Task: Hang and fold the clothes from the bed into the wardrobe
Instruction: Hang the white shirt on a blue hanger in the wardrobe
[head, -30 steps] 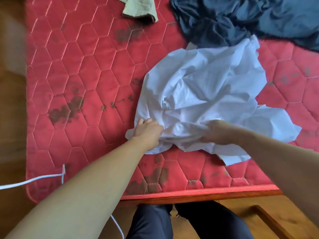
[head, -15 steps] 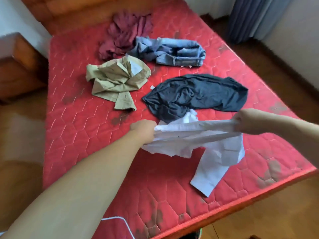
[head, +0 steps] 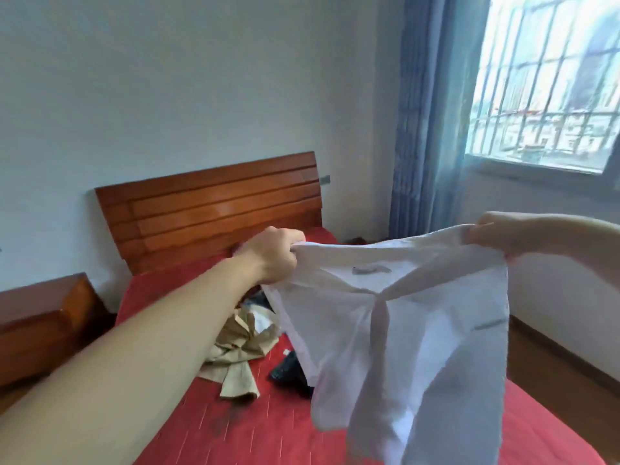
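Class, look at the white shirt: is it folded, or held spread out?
Spread out. The left hand and right hand grip the white shirt at its top, and it hangs open above the bed.

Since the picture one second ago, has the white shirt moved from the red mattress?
Yes. The white shirt, then crumpled on the red mattress, is now lifted above it.

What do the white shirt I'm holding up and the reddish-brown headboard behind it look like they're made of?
The white shirt looks like thin woven fabric, perhaps cotton: it creases softly and hangs limp from the left hand and right hand. The reddish-brown headboard looks like varnished wood: horizontal slats with a glossy sheen.
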A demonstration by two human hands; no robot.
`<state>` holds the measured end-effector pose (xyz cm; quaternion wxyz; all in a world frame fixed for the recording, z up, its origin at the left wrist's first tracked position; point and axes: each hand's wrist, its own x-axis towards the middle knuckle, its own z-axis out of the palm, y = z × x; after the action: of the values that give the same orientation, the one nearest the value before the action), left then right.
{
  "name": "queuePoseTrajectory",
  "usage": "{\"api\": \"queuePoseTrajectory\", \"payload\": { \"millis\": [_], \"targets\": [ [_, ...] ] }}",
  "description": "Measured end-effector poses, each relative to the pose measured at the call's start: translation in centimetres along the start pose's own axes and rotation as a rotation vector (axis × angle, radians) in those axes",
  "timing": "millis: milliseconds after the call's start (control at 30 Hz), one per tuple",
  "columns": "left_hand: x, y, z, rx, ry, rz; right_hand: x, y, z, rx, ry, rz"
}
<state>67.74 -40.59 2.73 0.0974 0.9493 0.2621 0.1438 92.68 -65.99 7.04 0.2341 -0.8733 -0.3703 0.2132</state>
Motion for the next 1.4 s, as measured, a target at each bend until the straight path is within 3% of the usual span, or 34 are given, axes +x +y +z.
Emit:
{"api": "queuePoseTrajectory", "payload": {
  "millis": [133,233,333,400,467,533,600,667,767,900,1133,1233,1267,1367,1400],
  "targets": [
    [-3.1,1.4,-8.3,-0.275,0.188,0.023,-7.2,-5.4,-2.9,0.25,0.168,-0.199],
    [-6.6,0.3,-11.0,-0.285,-0.06,0.026,-11.0,-8.5,-1.5,0.147,0.21,-0.227],
    [-10.7,-1.7,-11.4,-0.274,-0.329,0.01,-13.5,-10.0,1.7,-0.252,0.066,-0.153],
    [-13.3,-3.7,-11.1,-0.208,-0.438,-0.016,-14.9,-10.3,3.8,-0.288,-0.111,-0.084],
    [-15.6,-5.5,-10.5,-0.097,-0.476,-0.033,-16.1,-10.5,6.0,-0.304,-0.249,-0.059],
    [-17.5,-6.9,-10.1,-0.133,-0.442,-0.06,-16.8,-10.6,7.3,-0.298,-0.227,-0.075],
    [-19.2,-7.6,-10.2,-0.404,-0.366,-0.092,-17.4,-10.6,7.7,-0.212,-0.066,-0.131],
    [-20.8,-7.7,-10.6,-0.739,-0.36,-0.098,-18.3,-10.4,7.6,0.078,0.112,-0.205],
    [-23.2,-6.7,-10.9,-0.876,-0.567,-0.131,-20.4,-9.8,8.0,0.515,0.11,-0.247],
    [-26.0,-5.4,-11.1,-0.854,-0.764,-0.149,-23.5,-9.3,9.1,0.562,0.091,-0.226],
    [-29.5,-0.9,-12.3,-1.324,-0.68,-0.171,-30.1,-5.5,9.3,0.505,0.167,-0.211],
    [-31.7,3.8,-11.5,-1.139,-0.456,-0.174,-33.6,-3.4,9.7,0.483,0.132,-0.236],
    [-32.5,5.1,-11.0,-0.929,-0.302,-0.187,-34.8,-2.7,9.9,0.492,0.109,-0.256],
    [-34.8,7.9,-10.0,0.008,0.117,-0.195,-38.0,-1.0,10.8,0.463,0.098,-0.326],
    [-35.6,8.6,-9.7,0.106,0.179,-0.189,-38.9,-0.4,11.2,0.433,0.119,-0.337]
  ]
}}
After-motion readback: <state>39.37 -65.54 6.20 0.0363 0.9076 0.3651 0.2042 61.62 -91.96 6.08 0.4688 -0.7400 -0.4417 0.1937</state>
